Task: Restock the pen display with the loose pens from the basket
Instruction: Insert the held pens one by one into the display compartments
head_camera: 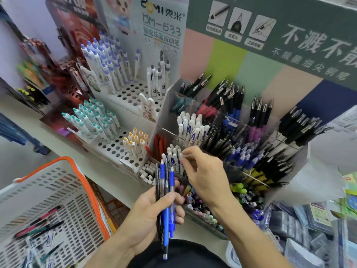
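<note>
A: What is the left hand (154, 211) doing?

B: It grips a bundle of pens (166, 194) upright, thumb curled across the barrels. Blue ones and a dark one stand out, with a white cap at the top.

A: And the right hand (202, 171)?

B: It reaches over to the clear acrylic pen display (257, 130), fingertips pinching the top of a white pen (181, 161) in the near compartment, among other white pens with blue lettering.

A: Where is the basket?

B: The white mesh basket (58, 200) with its orange handle (90, 186) sits at lower left, well apart from the display. Loose pens (38, 227) lie on its bottom, pink, dark and teal ones.

A: What else is on the shelf?

B: Left of the acrylic display stands a white perforated pen stand (123, 93) holding white pens with purple, teal and orange tops. Behind it is a board printed "DM-633" (162, 26).
</note>
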Demonstrator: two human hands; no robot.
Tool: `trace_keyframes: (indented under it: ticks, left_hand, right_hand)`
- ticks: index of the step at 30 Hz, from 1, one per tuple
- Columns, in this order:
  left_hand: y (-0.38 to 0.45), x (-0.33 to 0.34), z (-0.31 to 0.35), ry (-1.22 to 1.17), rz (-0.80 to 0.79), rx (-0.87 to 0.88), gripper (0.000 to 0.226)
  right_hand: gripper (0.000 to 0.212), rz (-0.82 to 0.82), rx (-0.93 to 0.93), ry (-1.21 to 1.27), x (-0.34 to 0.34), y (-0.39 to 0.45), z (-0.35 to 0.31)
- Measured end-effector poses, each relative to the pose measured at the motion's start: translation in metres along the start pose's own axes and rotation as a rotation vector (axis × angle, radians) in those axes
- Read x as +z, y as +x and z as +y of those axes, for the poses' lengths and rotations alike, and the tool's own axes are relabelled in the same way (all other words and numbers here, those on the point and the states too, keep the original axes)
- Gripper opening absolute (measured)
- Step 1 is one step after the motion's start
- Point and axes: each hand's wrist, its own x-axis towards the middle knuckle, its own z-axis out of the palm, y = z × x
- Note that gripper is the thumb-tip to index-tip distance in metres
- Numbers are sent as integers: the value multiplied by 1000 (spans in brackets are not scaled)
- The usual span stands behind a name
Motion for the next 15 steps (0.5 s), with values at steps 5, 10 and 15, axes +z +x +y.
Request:
trace_keyframes:
  ticks: [5,10,15]
  left_hand:
    - [2,0,1,33,-3,22,33]
    - [4,0,1,59,-36,12,35]
    - [4,6,1,119,-149,3,34]
  right_hand:
    - [12,-138,34,-87,8,-1,6]
    - [16,-115,217,231,-16,-11,-14]
    - [16,-168,348,451,-39,-31,-22]
